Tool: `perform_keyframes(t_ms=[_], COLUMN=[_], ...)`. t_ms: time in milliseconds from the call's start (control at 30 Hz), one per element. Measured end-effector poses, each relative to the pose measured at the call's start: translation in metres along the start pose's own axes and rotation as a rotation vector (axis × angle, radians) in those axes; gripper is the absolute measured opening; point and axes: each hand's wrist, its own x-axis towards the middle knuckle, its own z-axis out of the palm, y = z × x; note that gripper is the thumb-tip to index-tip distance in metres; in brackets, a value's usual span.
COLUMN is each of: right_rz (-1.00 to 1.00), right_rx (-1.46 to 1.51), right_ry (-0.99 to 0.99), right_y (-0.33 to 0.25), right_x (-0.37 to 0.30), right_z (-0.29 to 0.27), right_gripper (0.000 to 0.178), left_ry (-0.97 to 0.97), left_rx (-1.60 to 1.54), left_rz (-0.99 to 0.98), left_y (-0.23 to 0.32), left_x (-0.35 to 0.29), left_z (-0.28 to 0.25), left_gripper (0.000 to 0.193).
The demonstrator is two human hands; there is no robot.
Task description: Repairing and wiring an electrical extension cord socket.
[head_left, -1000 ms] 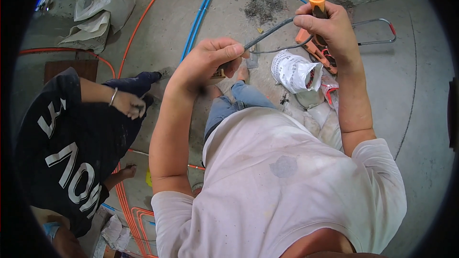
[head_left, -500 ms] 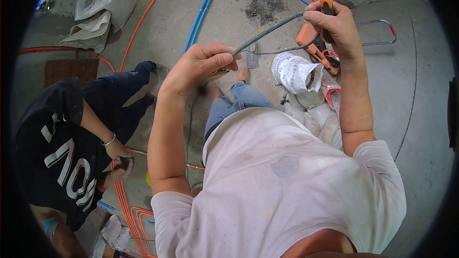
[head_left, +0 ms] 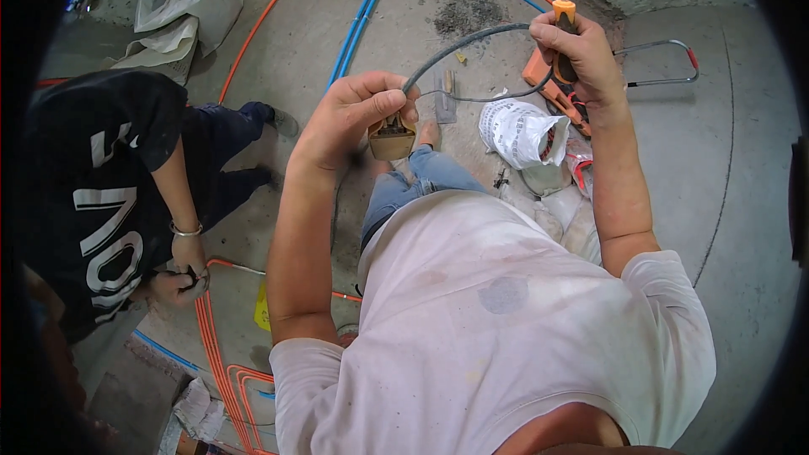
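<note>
- Currently mid-job: the left hand (head_left: pixel 354 114) is closed around a small tan box-shaped fitting (head_left: pixel 391 136) and pinches the near end of a grey cable (head_left: pixel 472 36) against it.
- The right hand (head_left: pixel 581 50) is fisted on an orange-handled tool (head_left: pixel 563 13), with the cable's far end running under that grip.
- Done so far, as I read it: cable end brought to the fitting. Whether it is seated inside, I cannot tell; fingers cover the joint.
- Left: likely fixing the end in place and dealing with the loose loop.
- Cable look: dark grey, thin, flexible, arching in a loop between both hands, held up in front of the chest above the concrete floor (head_left: pixel 742 202).
- A white bag (head_left: pixel 514 131) lies on the floor below.
</note>
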Motion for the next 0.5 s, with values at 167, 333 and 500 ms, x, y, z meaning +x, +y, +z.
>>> perform_keyframes(t_ms=[167,333,500], right_rz=[0.021,0.034,0.024], right_rx=[0.005,-0.053,-0.093], right_ry=[-0.016,-0.095,-0.109], right_y=[0.005,0.005,0.004], right_x=[-0.002,0.01,0.018], right_z=[-0.002,0.006,0.012], right_gripper=[0.018,0.019,0.017], left_ry=[0.037,0.039,0.041], left_rx=[-0.057,-0.14,-0.143], left_rz=[0.043,0.051,0.068], left_y=[0.004,0.005,-0.002], left_x=[0.002,0.02,0.03], left_z=[0.006,-0.003,-0.011], left_gripper=[0.021,0.02,0.02])
